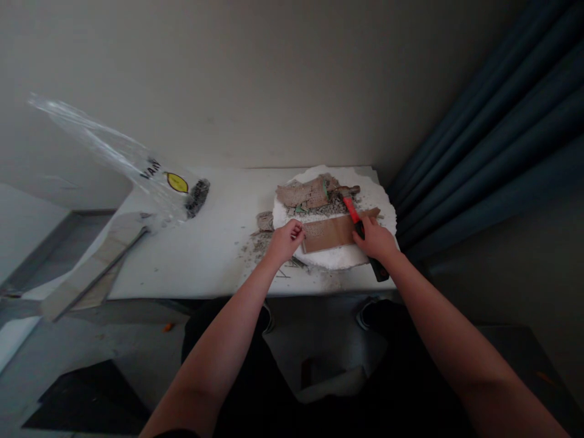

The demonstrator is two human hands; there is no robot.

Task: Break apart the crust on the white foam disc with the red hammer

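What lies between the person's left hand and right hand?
In the head view, a flat brown strip lies between the left hand and the right hand, which holds a hammer.

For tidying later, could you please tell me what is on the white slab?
On the slab lie a brown strip, a rough brown piece and grey rubble; the right hand holds a hammer there. What they cover cannot be seen.
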